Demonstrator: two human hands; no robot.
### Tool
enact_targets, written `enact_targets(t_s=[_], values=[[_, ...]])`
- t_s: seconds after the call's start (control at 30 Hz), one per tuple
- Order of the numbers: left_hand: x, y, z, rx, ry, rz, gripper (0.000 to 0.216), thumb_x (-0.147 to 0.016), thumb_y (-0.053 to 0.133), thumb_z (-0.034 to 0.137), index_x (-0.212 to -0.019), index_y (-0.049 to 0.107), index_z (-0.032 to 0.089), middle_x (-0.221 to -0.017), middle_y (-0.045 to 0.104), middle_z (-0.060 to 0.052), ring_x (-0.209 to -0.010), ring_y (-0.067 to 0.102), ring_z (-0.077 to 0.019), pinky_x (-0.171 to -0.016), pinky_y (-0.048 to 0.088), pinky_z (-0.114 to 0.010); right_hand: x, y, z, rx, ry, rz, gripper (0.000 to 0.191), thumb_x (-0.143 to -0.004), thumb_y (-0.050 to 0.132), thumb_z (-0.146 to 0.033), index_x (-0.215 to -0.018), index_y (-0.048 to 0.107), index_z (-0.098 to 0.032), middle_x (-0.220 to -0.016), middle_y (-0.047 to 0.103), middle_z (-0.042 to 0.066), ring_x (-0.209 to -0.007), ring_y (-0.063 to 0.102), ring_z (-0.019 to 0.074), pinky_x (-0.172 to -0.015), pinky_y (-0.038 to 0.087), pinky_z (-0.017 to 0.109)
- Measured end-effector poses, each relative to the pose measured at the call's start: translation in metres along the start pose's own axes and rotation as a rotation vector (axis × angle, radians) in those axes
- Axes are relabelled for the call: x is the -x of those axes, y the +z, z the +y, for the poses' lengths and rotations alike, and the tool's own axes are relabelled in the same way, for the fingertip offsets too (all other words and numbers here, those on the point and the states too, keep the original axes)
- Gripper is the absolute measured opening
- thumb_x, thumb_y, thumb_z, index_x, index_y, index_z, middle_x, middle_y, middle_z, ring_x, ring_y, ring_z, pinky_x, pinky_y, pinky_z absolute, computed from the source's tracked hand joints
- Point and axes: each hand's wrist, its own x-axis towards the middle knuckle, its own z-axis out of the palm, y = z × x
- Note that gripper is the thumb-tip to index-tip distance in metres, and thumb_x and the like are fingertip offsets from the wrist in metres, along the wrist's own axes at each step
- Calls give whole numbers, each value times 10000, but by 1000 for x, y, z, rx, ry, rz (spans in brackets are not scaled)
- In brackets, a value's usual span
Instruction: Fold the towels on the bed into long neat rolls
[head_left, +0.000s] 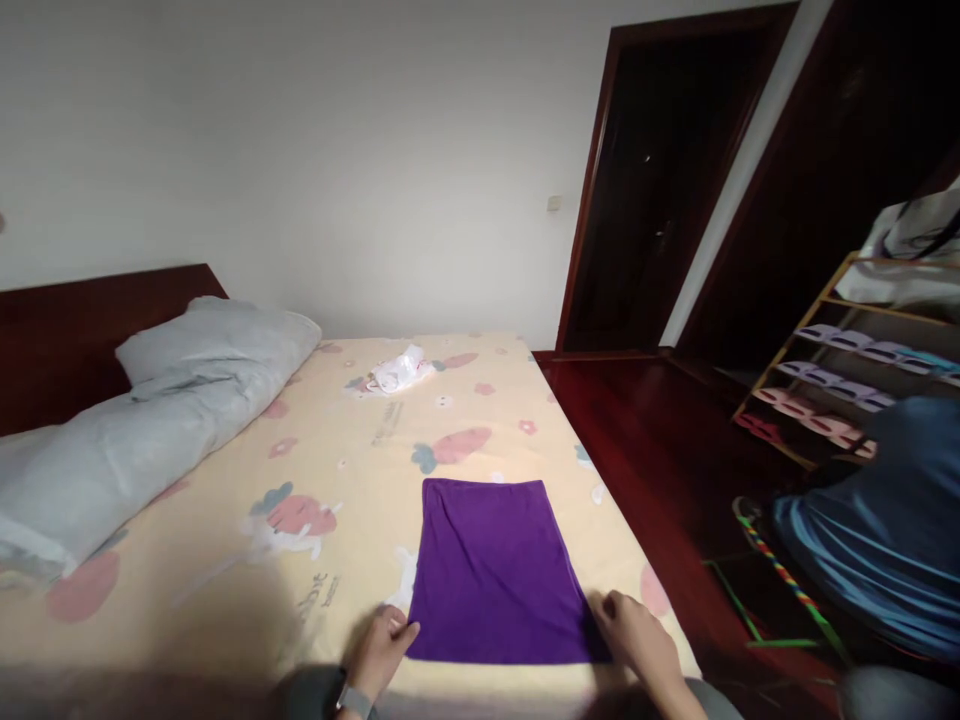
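Well, starting at the far left, one dark red-brown wooden headboard stands against the white wall, and one long grey fabric pillow lies slumped in front of it. Both are at the head of the cream bed sheet printed with carrots and small flowers, which covers the whole bed.

At the near edge is my left hand, with one grey watch band on its wrist. Its fingers are half curled and the thumb tip touches the near left corner of the purple rectangular cloth. Whether they pinch the hem or only press on it, I cannot tell.

Further up the sheet lies one crumpled white plastic bag, well apart from anything I touch. The cloth, the only one, lies flat near the foot of the bed, between my two hands.

My right hand rests on its near right corner with fingers loosely bent. Again I cannot say if it grips.

As I judge it, the laying out is done: the cloth is smooth, with straight edges and no wrinkle showing. Whether it is one layer or already doubled I cannot tell.

To the right, past the glossy red wooden floor, are one dark open doorway, one wooden shoe rack holding several pale slippers, and a blue striped fabric shape I cannot make out.
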Motion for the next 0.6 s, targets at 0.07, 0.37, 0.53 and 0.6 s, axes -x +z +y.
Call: enact_targets(t_s=[0.07,0.37,0.53,0.6], values=[[-21,2,6,32,119,42,259,-849,523,480,-760,602,250,-687,692,2,-703,692,-208,-678,511,-302,-27,-7,-9,-118,-42,47,420,-990,357,-485,-910,688,-240,-976,770,124,-928,733,303,-753,504,374],[-112,39,52,45,464,331,291,-952,486,398,-1044,700,224,-1053,699,-93,-1005,674,-241,-930,567,-406,-142,-1,-64,-323,-75,122,444,-964,438,-541,-1057,704,-197,-1099,760,94,-1043,695,265,-854,490,327],[-98,57,48,-263,505,359,356,-988,490,376,-1263,666,234,-1269,653,-113,-1220,593,-288,-1066,493,-473,-159,6,-64,-234,-84,157,350,-961,459,-449,-1047,688,-198,-1067,758,89,-989,694,257,-815,476,329],[-95,60,47,-354,512,322,400,-1003,467,365,-1355,618,250,-1397,606,-99,-1310,543,-292,-1103,467,-472,-160,4,-59,-261,-57,154,355,-961,455,-467,-1044,678,-203,-1058,757,86,-989,693,253,-806,474,322]])
